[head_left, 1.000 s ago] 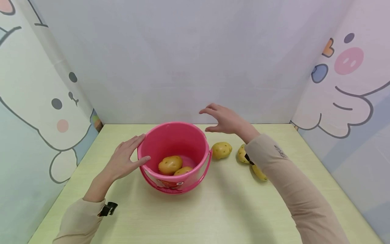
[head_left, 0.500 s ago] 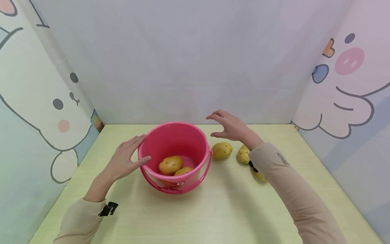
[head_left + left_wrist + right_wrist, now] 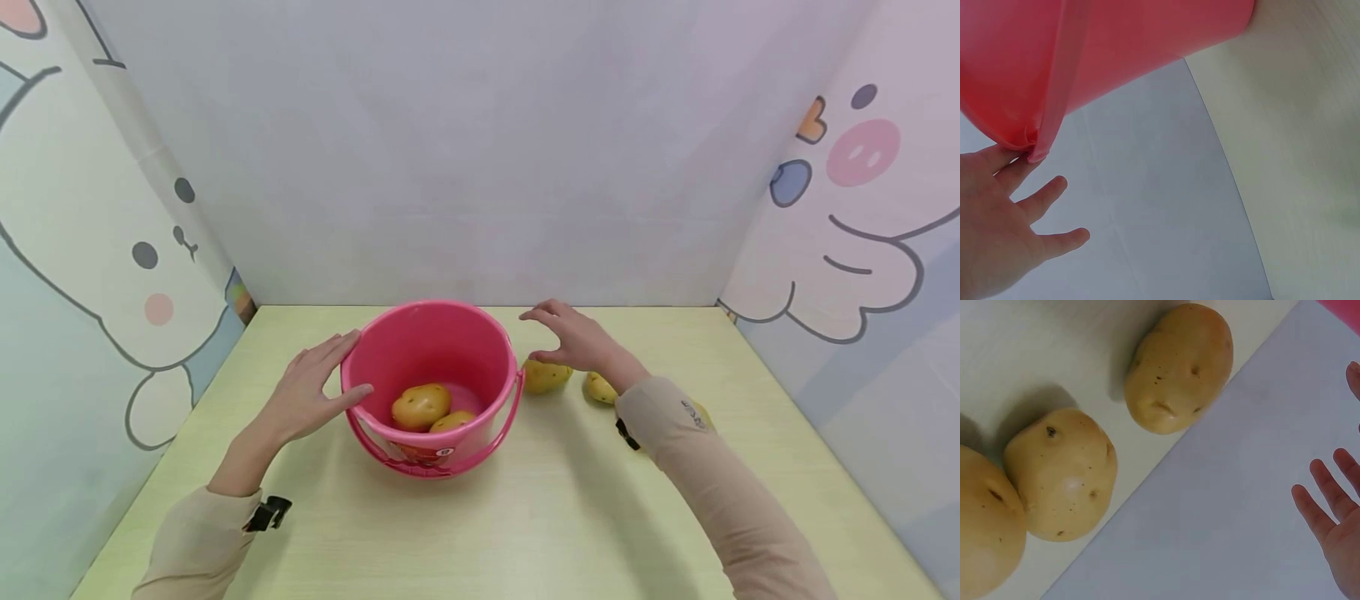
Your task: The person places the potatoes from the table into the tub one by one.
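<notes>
A pink bucket (image 3: 427, 337) stands on the table with one potato (image 3: 420, 406) and part of a second potato (image 3: 452, 421) visible inside. My left hand (image 3: 303, 396) rests at its left rim, fingers extended and thumb reaching over the edge. The left wrist view shows fingertips right at the bucket's handle joint (image 3: 1036, 150). Over a loose potato (image 3: 547, 382) to the bucket's right hovers my right hand (image 3: 577, 337), fingers spread and holding nothing. Another potato (image 3: 599, 388) and a third potato (image 3: 703, 414) are partly hidden by the right arm.
Potatoes (image 3: 1063, 475) lie in a loose row in the right wrist view. A pale wall (image 3: 480, 167) closes off the back of the table (image 3: 420, 542), and cartoon-printed panels (image 3: 840, 250) flank both sides. The bucket's handle (image 3: 513, 408) hangs down at the front.
My right hand has moved down and slightly right, from beside the bucket's rim to over the nearest loose potato. The left hand and the bucket have stayed in place.
</notes>
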A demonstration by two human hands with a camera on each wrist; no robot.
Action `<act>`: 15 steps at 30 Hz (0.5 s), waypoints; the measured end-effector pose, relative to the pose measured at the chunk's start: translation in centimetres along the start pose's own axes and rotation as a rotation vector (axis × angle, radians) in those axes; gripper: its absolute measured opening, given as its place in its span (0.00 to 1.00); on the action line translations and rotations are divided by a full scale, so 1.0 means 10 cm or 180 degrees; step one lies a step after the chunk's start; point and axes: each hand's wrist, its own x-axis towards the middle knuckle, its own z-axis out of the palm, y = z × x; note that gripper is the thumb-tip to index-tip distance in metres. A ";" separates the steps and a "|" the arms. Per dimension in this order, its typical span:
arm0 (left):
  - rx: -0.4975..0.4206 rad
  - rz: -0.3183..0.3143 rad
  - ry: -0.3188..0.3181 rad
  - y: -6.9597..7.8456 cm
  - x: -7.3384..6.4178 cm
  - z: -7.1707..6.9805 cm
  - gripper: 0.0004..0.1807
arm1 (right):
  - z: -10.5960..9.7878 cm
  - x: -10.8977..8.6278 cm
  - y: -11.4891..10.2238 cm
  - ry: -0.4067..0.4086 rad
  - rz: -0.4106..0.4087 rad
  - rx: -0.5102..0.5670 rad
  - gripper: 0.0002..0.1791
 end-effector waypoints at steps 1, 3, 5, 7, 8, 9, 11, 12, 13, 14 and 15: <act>0.0002 -0.0001 0.0001 0.00 0.00 0.00 0.43 | 0.03 -0.01 0.02 -0.0013 -0.0001 -0.0015 0.33; -0.0005 -0.0003 0.0001 0.00 0.00 0.00 0.43 | 0.08 -0.03 0.04 -0.0021 -0.0017 -0.0040 0.33; -0.0006 -0.0009 0.0003 0.00 0.00 0.00 0.43 | 0.12 -0.06 0.07 -0.0032 -0.0020 -0.0050 0.32; -0.0010 -0.0012 0.0006 0.00 0.00 0.00 0.43 | 0.16 -0.08 0.08 -0.0052 0.0004 -0.0019 0.31; -0.0012 -0.0012 0.0006 0.00 0.00 0.01 0.43 | 0.18 -0.09 0.09 -0.0059 0.0027 0.0024 0.31; -0.0012 -0.0011 0.0008 0.00 0.00 0.01 0.43 | 0.20 -0.10 0.09 -0.0067 0.0050 0.0064 0.31; -0.0010 -0.0009 0.0012 0.00 0.00 0.01 0.43 | 0.23 -0.12 0.10 -0.0092 0.0111 0.0120 0.31; -0.0010 -0.0005 0.0016 0.00 0.00 0.01 0.43 | 0.26 -0.13 0.10 -0.0105 0.0135 0.0128 0.31; -0.0009 -0.0003 0.0018 0.00 0.00 0.01 0.43 | 0.28 -0.14 0.10 -0.0118 0.0162 0.0125 0.31; -0.0010 0.0001 0.0017 -0.01 0.00 0.01 0.43 | 0.30 -0.15 0.11 -0.0135 0.0190 0.0127 0.31; -0.0009 0.0004 0.0015 -0.01 0.00 0.01 0.43 | 0.32 -0.16 0.11 -0.0150 0.0216 0.0120 0.31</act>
